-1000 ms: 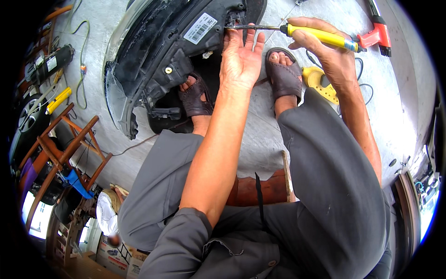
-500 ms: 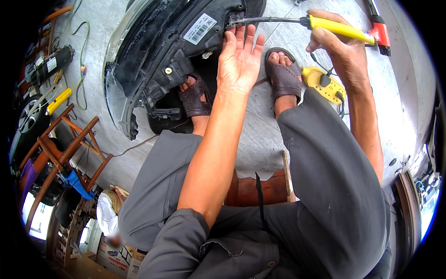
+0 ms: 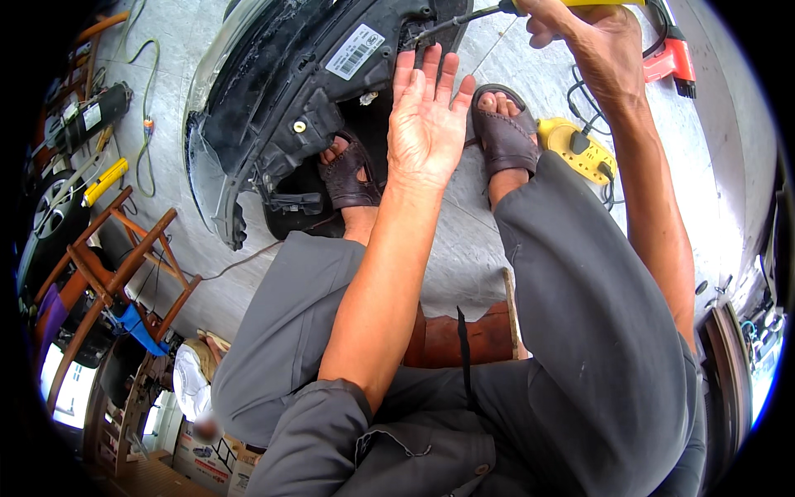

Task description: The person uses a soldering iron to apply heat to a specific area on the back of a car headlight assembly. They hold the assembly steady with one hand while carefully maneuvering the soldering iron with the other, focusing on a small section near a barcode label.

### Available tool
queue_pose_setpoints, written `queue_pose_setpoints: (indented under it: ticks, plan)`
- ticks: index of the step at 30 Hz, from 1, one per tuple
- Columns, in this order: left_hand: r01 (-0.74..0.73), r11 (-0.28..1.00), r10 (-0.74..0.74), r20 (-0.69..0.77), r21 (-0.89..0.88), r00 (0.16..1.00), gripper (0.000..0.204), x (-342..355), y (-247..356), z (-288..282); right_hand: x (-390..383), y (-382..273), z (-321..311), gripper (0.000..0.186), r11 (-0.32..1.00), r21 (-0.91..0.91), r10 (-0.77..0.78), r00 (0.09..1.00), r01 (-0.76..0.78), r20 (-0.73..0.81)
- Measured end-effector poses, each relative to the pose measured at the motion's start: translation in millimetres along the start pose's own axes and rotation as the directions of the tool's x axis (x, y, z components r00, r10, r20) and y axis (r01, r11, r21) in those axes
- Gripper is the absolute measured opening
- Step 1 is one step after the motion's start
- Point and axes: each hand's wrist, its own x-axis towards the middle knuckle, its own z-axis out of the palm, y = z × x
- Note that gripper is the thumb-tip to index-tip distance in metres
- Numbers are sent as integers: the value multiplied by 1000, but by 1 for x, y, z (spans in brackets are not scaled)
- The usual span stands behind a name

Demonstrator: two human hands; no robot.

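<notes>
A black car headlamp housing with a clear lens and a white label lies at the top centre. My right hand grips a yellow-handled soldering iron high at the right, its metal shaft slanting down-left to a dark fitting on the housing's edge. My left hand is open, palm up, with fingertips just below that fitting and the iron's tip.
A red heat gun and a yellow power strip with cords lie at the right. At the left are wooden stools, cables, a yellow tool and a person in white. My sandalled feet flank my left forearm.
My right hand has moved upward with the iron, which now slants more steeply. My left hand has drawn slightly down from the housing's edge.
</notes>
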Motion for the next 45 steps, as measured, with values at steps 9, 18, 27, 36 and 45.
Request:
queue_pose_setpoints:
  ticks: [9,18,27,36,45]
  plan:
    - [-8,996,12,50,-88,999,24,7,-3,-1,8,-6,7,28,997,-58,-42,996,46,74]
    - [0,998,4,51,-69,999,25,10,2,0,15,-20,10,29,991,-103,-63,985,80,159]
    - [19,997,-18,22,-75,1000,27,9,3,1,14,-17,4,26,993,-4,-121,984,122,128]
    - [19,997,-20,-8,-69,1000,25,6,3,3,10,-20,12,28,992,-104,-44,980,65,194]
    - [25,990,-28,-18,-137,999,22,6,2,4,21,-25,11,27,985,-105,-105,955,138,276]
